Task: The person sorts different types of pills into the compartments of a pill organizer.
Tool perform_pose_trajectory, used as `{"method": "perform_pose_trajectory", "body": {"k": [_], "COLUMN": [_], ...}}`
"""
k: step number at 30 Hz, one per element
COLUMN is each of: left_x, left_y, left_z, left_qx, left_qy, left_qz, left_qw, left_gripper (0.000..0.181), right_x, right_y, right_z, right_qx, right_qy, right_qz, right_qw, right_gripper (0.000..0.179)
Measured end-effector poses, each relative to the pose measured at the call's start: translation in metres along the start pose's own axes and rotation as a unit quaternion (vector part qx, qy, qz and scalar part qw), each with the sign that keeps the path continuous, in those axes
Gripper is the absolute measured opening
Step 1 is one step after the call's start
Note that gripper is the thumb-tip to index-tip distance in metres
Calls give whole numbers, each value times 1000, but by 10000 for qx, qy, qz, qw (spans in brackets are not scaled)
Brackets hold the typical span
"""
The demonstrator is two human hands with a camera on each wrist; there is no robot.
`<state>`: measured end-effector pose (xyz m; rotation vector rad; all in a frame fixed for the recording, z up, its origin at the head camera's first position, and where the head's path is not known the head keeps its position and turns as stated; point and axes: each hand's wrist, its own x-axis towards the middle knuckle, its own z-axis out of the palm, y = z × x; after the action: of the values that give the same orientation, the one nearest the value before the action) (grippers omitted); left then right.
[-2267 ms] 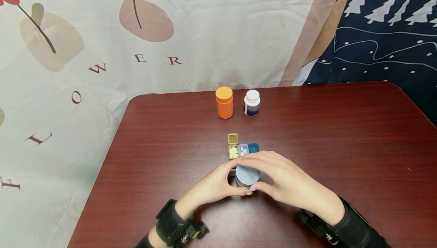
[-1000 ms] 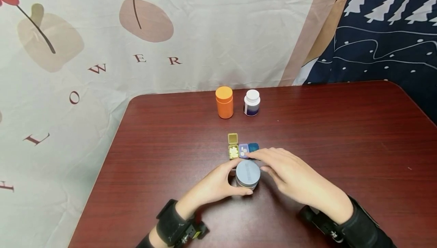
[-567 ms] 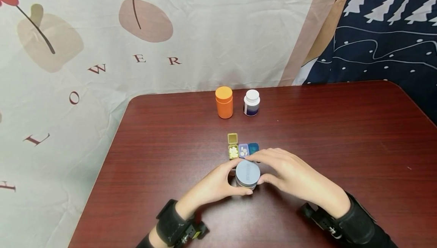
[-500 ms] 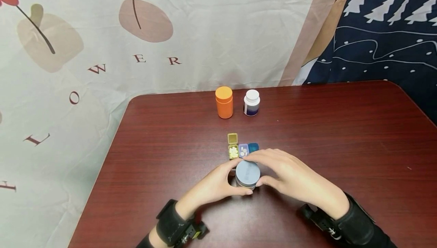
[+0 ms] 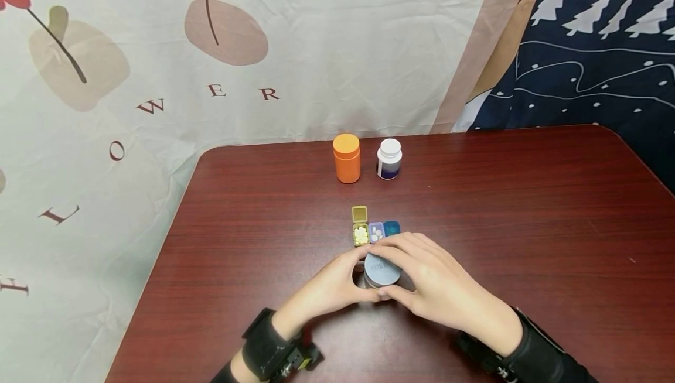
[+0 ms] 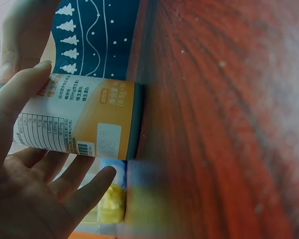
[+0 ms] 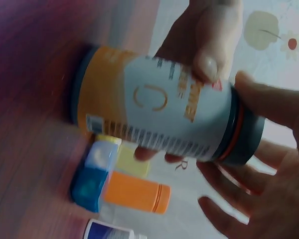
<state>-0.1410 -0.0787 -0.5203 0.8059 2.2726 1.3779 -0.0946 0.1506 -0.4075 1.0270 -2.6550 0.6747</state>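
Observation:
A vitamin bottle (image 7: 154, 104) with a white and orange label stands upright on the table, its grey lid (image 5: 382, 270) facing up. My left hand (image 5: 337, 280) grips the bottle's body, thumb on the near side and fingers on the far side. Around the lid curl the thumb and fingers of my right hand (image 5: 429, 274), pinching it by the rim. Just behind the bottle is a small pill box with a yellow compartment (image 5: 361, 235) full of pale pills, a lilac compartment (image 5: 376, 232) holding white pills, and a blue one (image 5: 392, 228). My right hand partly hides the box.
An orange bottle (image 5: 346, 158) and a white bottle (image 5: 389, 159) with a dark label stand near the table's far edge. A flowered cloth (image 5: 337, 37) hangs behind the reddish-brown table (image 5: 527, 225); a dark blue tree-print cloth (image 5: 596, 72) is at the right.
My right hand came off the lid about a second ago, then took hold of it again and has swung left around its rim. My left hand and the bottle have stayed in place.

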Motion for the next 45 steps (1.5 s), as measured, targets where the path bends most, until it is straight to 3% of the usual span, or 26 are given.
{"method": "perform_pose_trajectory", "body": {"k": [5,12,15,18,22,26,27,30,33,37,40,45], "left_x": [-3,-14,-14,-13,-11,-9,-9,-12,-20,-29,-36,-44], "left_y": [5,62,75,75,70,41,41,47,74,75,73,65], "left_z": [2,-15,-19,-19,-19,-14,-14,-20,-34,-47,-61,-92], "left_qx": [75,27,-67,-115,-182,-81,-41,-92,-367,-468,-338,-217], "left_qy": [75,54,-2,-37,-34,105,111,101,47,333,772,1706], "left_qz": [74,32,-155,-236,-123,248,253,92,-230,-329,-565,-1107], "left_qw": [9999,10000,9999,9996,9998,9996,9996,9999,9991,9978,9948,9789], "left_gripper": [78,70,68,67,67,73,74,73,66,62,61,62], "right_x": [0,-1,-1,-1,-2,-2,-2,-2,-2,-2,-3,-2], "right_y": [-9,-14,-13,-12,-10,-9,-9,-8,-7,-8,-9,-9], "right_z": [4,7,7,7,7,7,7,6,5,4,3,6], "right_qx": [-188,-323,-359,-408,-474,-479,-483,-512,-522,-533,-537,-689], "right_qy": [301,462,524,550,560,467,439,388,380,187,-69,-392], "right_qz": [359,466,353,227,84,49,58,91,132,282,449,475], "right_qw": [9987,9973,9974,9974,9973,9977,9978,9979,9978,9980,9975,9957], "right_gripper": [64,65,65,67,69,72,73,76,78,78,76,64]}}
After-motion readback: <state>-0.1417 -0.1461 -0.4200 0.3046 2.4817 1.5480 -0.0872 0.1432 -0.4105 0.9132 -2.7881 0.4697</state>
